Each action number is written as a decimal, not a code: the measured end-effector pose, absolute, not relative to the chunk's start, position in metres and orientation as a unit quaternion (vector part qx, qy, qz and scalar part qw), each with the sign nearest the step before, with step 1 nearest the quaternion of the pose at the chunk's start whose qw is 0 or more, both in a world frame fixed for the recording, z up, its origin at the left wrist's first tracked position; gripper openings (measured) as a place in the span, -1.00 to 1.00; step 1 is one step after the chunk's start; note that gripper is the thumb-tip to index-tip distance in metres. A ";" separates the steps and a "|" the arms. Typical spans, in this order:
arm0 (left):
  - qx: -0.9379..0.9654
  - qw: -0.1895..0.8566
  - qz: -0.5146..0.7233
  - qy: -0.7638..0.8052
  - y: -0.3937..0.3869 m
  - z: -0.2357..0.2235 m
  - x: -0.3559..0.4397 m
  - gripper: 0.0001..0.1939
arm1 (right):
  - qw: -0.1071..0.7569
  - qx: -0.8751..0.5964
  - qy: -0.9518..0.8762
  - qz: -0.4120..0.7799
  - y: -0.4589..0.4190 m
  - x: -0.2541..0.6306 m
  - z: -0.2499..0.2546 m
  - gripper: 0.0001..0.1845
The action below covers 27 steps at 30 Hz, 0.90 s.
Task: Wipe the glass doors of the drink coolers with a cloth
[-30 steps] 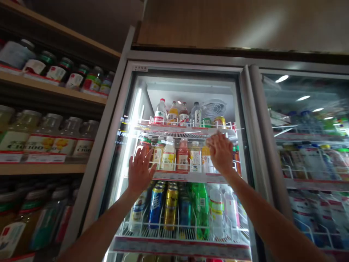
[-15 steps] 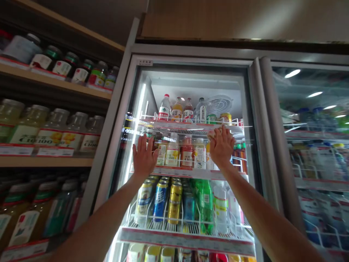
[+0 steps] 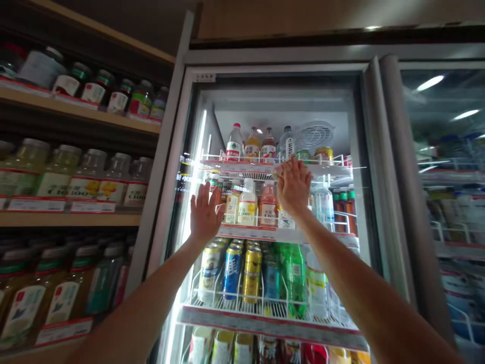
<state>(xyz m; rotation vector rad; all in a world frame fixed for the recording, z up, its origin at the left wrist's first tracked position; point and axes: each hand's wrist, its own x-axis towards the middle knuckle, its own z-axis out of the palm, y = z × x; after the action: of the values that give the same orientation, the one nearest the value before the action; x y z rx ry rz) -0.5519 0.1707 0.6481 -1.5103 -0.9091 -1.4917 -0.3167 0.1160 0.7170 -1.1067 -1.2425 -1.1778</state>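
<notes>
The closed glass door (image 3: 276, 96) of a lit drinks fridge stands in front of me. My left hand (image 3: 205, 215) is raised with fingers spread, palm toward the left part of the glass; whether it touches cannot be told. My right hand (image 3: 293, 187) presses a crumpled pale cloth (image 3: 278, 172) to the glass, mostly covered by the fingers. Through the pane, behind both hands, stand bottles such as a yellow-labelled one (image 3: 247, 205), cans such as a gold one (image 3: 251, 273), and a green bottle (image 3: 296, 278).
A wooden shelf (image 3: 71, 219) with rows of bottles rises on the left. Vertical grey door frames (image 3: 394, 177) stand right of the pane, and a second glass-fronted fridge (image 3: 447, 167) adjoins them. A wooden panel (image 3: 288, 23) runs above.
My right hand has slid the cloth left and slightly up across the glass. My left hand stays raised with fingers spread. The view has shifted a little.
</notes>
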 end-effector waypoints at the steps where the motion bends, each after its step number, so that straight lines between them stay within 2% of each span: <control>1: -0.596 0.406 -0.590 -0.362 0.171 0.647 -0.553 -0.45 | 0.493 -0.450 -0.549 -0.503 0.117 -0.329 0.710 -0.50; 5: -0.607 0.405 -0.573 -0.374 0.169 0.637 -0.567 -0.45 | 0.323 -0.333 -0.690 -0.555 0.119 -0.368 0.674 -0.52; 7: -0.612 0.403 -0.560 -0.387 0.168 0.628 -0.581 -0.43 | 0.293 -0.307 -0.712 -0.559 0.119 -0.369 0.676 -0.52; 12: -0.599 0.406 -0.543 -0.426 0.170 0.608 -0.619 -0.44 | 0.469 -0.402 -0.603 -0.505 0.129 -0.373 0.719 -0.51; 14: -0.598 0.415 -0.535 -0.428 0.171 0.602 -0.630 -0.44 | 0.457 -0.381 -0.625 -0.505 0.135 -0.395 0.713 -0.52; 18: -0.579 0.421 -0.546 -0.435 0.172 0.593 -0.648 -0.45 | 0.309 -0.263 -0.740 -0.536 0.138 -0.443 0.672 -0.53; 20: -0.574 0.414 -0.553 -0.440 0.171 0.591 -0.658 -0.45 | 0.271 -0.235 -0.763 -0.538 0.138 -0.455 0.672 -0.53; 25: -0.565 0.422 -0.544 -0.455 0.165 0.586 -0.683 -0.48 | 0.396 -0.341 -0.694 -0.495 0.143 -0.472 0.725 -0.55; 27: -0.563 0.433 -0.534 -0.460 0.163 0.581 -0.692 -0.48 | 0.398 -0.333 -0.699 -0.493 0.147 -0.488 0.721 -0.55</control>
<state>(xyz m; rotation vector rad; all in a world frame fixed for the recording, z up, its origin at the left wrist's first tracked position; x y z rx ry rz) -0.6921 0.1630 0.5810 -1.4019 -1.1463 -1.3299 -0.4880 0.1475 0.7211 -0.8425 -1.7689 -1.2470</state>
